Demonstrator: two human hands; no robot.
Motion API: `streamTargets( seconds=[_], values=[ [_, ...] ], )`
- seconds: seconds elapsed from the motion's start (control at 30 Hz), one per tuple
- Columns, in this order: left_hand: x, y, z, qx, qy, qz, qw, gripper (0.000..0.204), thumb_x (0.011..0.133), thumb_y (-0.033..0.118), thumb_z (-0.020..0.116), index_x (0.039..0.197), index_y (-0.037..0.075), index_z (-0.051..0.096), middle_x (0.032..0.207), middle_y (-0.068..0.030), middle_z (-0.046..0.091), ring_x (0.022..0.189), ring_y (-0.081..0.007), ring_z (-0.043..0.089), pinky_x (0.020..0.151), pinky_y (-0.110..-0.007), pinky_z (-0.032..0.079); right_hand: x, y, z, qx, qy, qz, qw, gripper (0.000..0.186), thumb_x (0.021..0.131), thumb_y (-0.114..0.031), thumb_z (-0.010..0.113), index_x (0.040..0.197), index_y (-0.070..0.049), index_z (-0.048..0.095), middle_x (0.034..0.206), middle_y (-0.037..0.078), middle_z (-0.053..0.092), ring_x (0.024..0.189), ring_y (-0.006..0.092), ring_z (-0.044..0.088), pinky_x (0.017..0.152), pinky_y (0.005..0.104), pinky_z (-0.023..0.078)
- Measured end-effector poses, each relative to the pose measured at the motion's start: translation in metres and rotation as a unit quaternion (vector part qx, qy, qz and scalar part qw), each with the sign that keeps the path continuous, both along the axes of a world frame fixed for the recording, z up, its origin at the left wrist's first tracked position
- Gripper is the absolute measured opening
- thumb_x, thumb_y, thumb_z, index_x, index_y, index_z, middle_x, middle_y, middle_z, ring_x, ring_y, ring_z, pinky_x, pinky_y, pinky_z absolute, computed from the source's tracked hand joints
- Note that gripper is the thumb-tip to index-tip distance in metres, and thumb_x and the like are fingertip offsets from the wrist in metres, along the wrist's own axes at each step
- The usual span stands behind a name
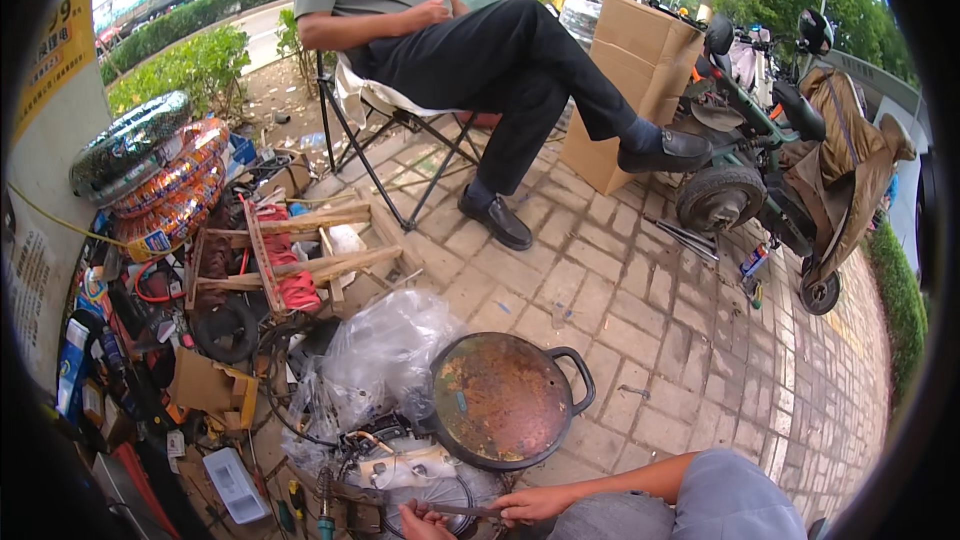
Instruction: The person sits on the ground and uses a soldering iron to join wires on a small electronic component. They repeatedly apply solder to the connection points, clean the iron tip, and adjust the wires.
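Note:
Low at the bottom edge, my left hand (425, 523) and my right hand (534, 505) are close together. Between them runs a thin, dark, flat strip (470, 511), its exact kind too small to tell. The fingers of both hands are closed on it, one hand at each end. Part of my left hand is cut off by the picture's edge. Just beyond my hands lies a round, rust-stained pan (500, 400) with a black loop handle. A clear plastic bag (390, 350) and a tool with a green handle (326, 525) lie to the left.
Tools and parts clutter the left side, with a clear plastic tray (236, 485), a wooden frame (300, 250) and foil-wrapped tyres (170, 180). Ahead, a person (460, 70) sits on a folding chair. A tall cardboard box (635, 90) and a scooter (740, 170) stand right.

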State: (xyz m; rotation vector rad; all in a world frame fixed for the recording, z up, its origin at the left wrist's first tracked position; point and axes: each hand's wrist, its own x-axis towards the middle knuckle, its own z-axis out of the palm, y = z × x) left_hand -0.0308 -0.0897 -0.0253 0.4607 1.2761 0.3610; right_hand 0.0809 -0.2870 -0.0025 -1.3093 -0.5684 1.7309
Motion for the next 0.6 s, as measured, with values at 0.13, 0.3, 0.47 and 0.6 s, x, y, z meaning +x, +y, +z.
streamTargets(
  seconds=[0.13, 0.3, 0.47, 0.6],
  values=[
    [-0.011, 0.012, -0.064, 0.046, 0.025, -0.027, 0.998, 0.027, 0.1, 0.032, 0.052, 0.109, 0.009, 0.062, 0.079, -0.0002, 0.055, 0.06, -0.0132, 0.048, 0.05, -0.028, 0.039, -0.02, -0.013, -0.044, 0.026, -0.19, -0.025, 0.981, 0.051, 0.106, -0.027, 0.045, 0.153, -0.008, 0.034, 0.084, 0.003, 0.057, 0.082, 0.013, 0.055, 0.073, 0.0304, 0.048],
    [-0.024, -0.003, -0.14, 0.411, 0.135, -0.117, 0.894, 0.021, 0.095, 0.024, 0.056, 0.087, 0.005, 0.064, 0.078, -0.0054, 0.059, 0.064, -0.0162, 0.052, 0.049, -0.034, 0.037, -0.03, 0.004, -0.025, 0.027, -0.325, -0.105, 0.94, 0.055, 0.103, -0.03, 0.051, 0.153, -0.013, 0.035, 0.091, 0.012, 0.066, 0.082, 0.0227, 0.064, 0.073, 0.0388, 0.051],
    [-0.007, -0.011, -0.066, 0.208, 0.055, -0.086, 0.973, 0.025, 0.1, 0.019, 0.052, 0.103, -0.004, 0.062, 0.089, -0.0067, 0.061, 0.076, -0.0158, 0.057, 0.07, -0.033, 0.049, -0.022, 0.028, 0.024, 0.03, -0.418, -0.034, 0.907, 0.059, 0.098, -0.032, 0.055, 0.151, -0.013, 0.037, 0.082, 0.028, 0.064, 0.07, 0.0451, 0.064, 0.064, 0.0519, 0.051],
    [0.002, -0.011, -0.008, 0.236, 0.06, -0.121, 0.962, 0.022, 0.1, 0.017, 0.056, 0.114, 0.001, 0.061, 0.094, -0.0008, 0.062, 0.072, -0.0071, 0.051, 0.061, -0.023, 0.042, -0.017, 0.043, 0.042, 0.009, -0.477, 0.054, 0.877, 0.061, 0.092, -0.021, 0.058, 0.15, -0.013, 0.04, 0.082, 0.022, 0.066, 0.07, 0.0429, 0.064, 0.062, 0.0517, 0.05]
  ],
)
